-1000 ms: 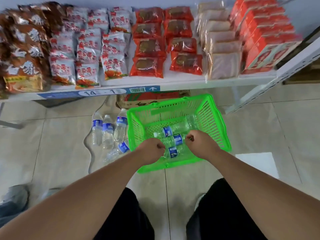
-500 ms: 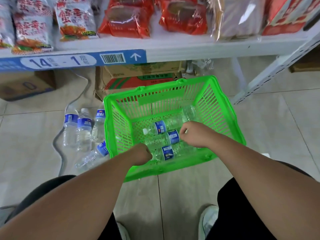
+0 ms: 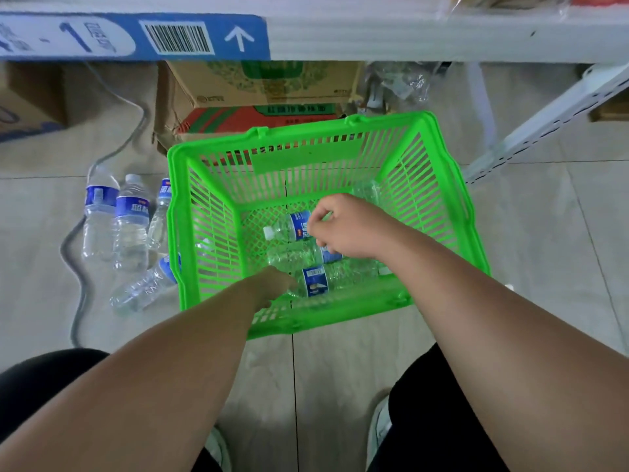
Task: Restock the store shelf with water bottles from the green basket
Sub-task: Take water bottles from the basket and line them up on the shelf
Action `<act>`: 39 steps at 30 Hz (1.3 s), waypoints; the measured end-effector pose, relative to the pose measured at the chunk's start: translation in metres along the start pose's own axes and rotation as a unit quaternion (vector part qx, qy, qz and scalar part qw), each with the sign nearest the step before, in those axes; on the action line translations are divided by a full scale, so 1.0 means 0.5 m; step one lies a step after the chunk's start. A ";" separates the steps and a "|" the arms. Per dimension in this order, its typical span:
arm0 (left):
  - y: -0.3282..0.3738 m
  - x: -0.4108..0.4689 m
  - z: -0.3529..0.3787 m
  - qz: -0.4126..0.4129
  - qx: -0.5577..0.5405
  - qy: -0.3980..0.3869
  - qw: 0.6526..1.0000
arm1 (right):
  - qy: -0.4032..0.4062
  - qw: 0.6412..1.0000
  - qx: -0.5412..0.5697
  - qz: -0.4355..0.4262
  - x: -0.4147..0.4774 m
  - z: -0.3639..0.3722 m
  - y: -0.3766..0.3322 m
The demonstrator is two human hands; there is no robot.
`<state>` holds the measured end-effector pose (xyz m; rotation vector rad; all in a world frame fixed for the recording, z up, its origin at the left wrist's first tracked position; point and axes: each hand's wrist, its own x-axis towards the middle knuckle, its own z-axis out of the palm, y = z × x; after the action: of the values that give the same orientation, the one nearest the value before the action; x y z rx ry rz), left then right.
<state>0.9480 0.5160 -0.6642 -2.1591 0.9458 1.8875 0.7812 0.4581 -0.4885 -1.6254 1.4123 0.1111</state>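
A green basket (image 3: 439,185) stands on the floor tiles under the white shelf (image 3: 425,39). Three clear water bottles with blue labels lie inside it. My right hand (image 3: 347,229) curls over the far bottle (image 3: 289,228), whose white cap points left. My left hand (image 3: 272,287) reaches over the near wall and grips the end of the near bottle (image 3: 315,282); its fingers are mostly hidden. The middle bottle (image 3: 296,257) lies between them. Left of the basket, three more bottles (image 3: 131,223) stand on the floor and one (image 3: 143,291) lies on its side.
Cardboard boxes (image 3: 258,93) sit under the shelf just behind the basket. A grey cable (image 3: 73,253) snakes past the floor bottles. A slanted white shelf upright (image 3: 544,131) runs at the right. My knees in black trousers (image 3: 442,403) are below.
The view has dropped closer to the basket. My right hand moved from the middle bottle to the far one. My left hand went deeper, onto the near bottle's end.
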 end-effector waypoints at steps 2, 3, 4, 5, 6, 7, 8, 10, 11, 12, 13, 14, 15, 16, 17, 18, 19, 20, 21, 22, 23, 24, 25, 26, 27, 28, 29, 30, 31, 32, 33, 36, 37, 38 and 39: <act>0.001 0.006 0.006 -0.016 -0.034 0.008 0.999 | -0.012 1.000 0.001 -0.001 0.004 0.002 0.002; 0.004 0.010 0.009 -0.027 -0.036 0.012 0.999 | -0.017 1.000 -0.002 0.004 0.005 0.000 0.007; 0.004 0.014 0.010 -0.035 -0.035 0.012 0.999 | -0.021 1.000 -0.005 0.009 0.007 -0.004 0.014; 0.007 0.014 0.011 -0.040 -0.042 0.002 0.998 | -0.023 1.000 -0.006 0.012 0.008 -0.009 0.021; 0.010 0.013 0.010 -0.039 -0.048 -0.013 0.998 | -0.024 1.000 -0.004 0.014 0.011 -0.015 0.026; 0.015 0.007 0.007 -0.037 -0.060 -0.027 0.997 | -0.020 1.000 0.000 0.014 0.014 -0.021 0.029; 0.021 0.003 0.000 -0.030 -0.073 -0.033 0.996 | -0.015 1.000 0.005 0.015 0.017 -0.025 0.030; 0.044 -0.016 -0.014 0.000 -0.096 -0.035 0.995 | -0.004 1.000 0.015 0.016 0.021 -0.028 0.029; 0.061 -0.029 -0.021 0.022 -0.100 -0.036 0.994 | -0.003 1.000 0.019 0.016 0.023 -0.028 0.029; 0.078 -0.041 -0.027 0.043 -0.088 -0.033 0.995 | -0.003 1.000 0.023 0.015 0.026 -0.029 0.029; 0.098 -0.058 -0.031 0.063 -0.056 -0.026 0.996 | -0.002 1.000 0.026 0.014 0.028 -0.032 0.028; 0.119 -0.076 -0.031 0.086 -0.019 -0.015 0.996 | 0.002 0.999 0.028 0.014 0.029 -0.035 0.027; 0.139 -0.094 -0.030 0.106 0.005 -0.004 0.994 | 0.008 0.999 0.031 0.014 0.032 -0.039 0.028; 0.156 -0.111 -0.027 0.124 0.019 0.007 0.992 | 0.015 0.999 0.032 0.014 0.036 -0.040 0.030; 0.171 -0.126 -0.025 0.140 0.036 0.016 0.989 | 0.019 0.999 0.029 0.016 0.040 -0.039 0.032; 0.183 -0.138 -0.026 0.155 0.065 0.029 0.985 | 0.020 0.999 0.022 0.019 0.042 -0.038 0.032; 0.193 -0.147 -0.031 0.165 0.105 0.045 0.980 | 0.016 1.000 0.015 0.020 0.045 -0.034 0.032; 0.201 -0.156 -0.041 0.173 0.147 0.059 0.972 | 0.007 1.000 0.013 0.016 0.047 -0.031 0.031; 0.209 -0.165 -0.055 0.177 0.182 0.070 0.965 | -0.005 1.000 0.019 0.012 0.050 -0.029 0.031; 0.215 -0.177 -0.072 0.181 0.205 0.082 0.958 | -0.016 0.999 0.033 0.007 0.050 -0.029 0.031; 0.220 -0.190 -0.089 0.184 0.217 0.093 0.954 | -0.025 0.999 0.048 0.000 0.050 -0.030 0.031; 0.224 -0.205 -0.107 0.188 0.225 0.105 0.950 | -0.036 0.998 0.055 -0.010 0.049 -0.032 0.031; 0.228 -0.222 -0.125 0.193 0.233 0.118 0.946 | -0.049 0.998 0.047 -0.017 0.048 -0.034 0.033; 0.234 -0.240 -0.141 0.202 0.238 0.132 0.941 | -0.064 0.997 0.033 -0.020 0.045 -0.034 0.034; 0.241 -0.257 -0.155 0.213 0.240 0.147 0.936 | -0.075 0.997 0.022 -0.023 0.042 -0.031 0.035; 0.249 -0.274 -0.168 0.226 0.239 0.163 0.930 | -0.075 0.996 0.022 -0.032 0.039 -0.028 0.034; 0.258 -0.292 -0.177 0.235 0.234 0.179 0.926 | -0.062 0.996 0.037 -0.047 0.038 -0.022 0.034; 0.266 -0.307 -0.185 0.243 0.220 0.193 0.925 | -0.039 0.995 0.064 -0.064 0.038 -0.018 0.032; 0.274 -0.319 -0.191 0.249 0.202 0.199 0.926 | -0.011 0.992 0.094 -0.082 0.041 -0.014 0.031; 0.279 -0.329 -0.196 0.257 0.184 0.200 0.927 | 0.016 0.988 0.115 -0.100 0.042 -0.012 0.028; 0.282 -0.338 -0.199 0.265 0.163 0.198 0.930 | 0.037 0.984 0.129 -0.118 0.044 -0.012 0.026; 0.277 -0.348 -0.207 0.288 0.083 0.192 0.935 | 0.075 0.974 0.150 -0.150 0.048 -0.014 0.021; 0.275 -0.350 -0.208 0.299 0.046 0.191 0.934 | 0.089 0.971 0.158 -0.154 0.050 -0.014 0.020; 0.272 -0.348 -0.210 0.314 -0.001 0.185 0.931 | 0.102 0.967 0.174 -0.155 0.052 -0.015 0.019; 0.268 -0.348 -0.210 0.330 -0.058 0.171 0.927 | 0.115 0.962 0.195 -0.153 0.054 -0.017 0.018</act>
<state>0.9627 0.4236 -0.4394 -2.5047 1.8713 1.8536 0.7790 0.4339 -0.5055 -1.5313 1.2367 -0.5192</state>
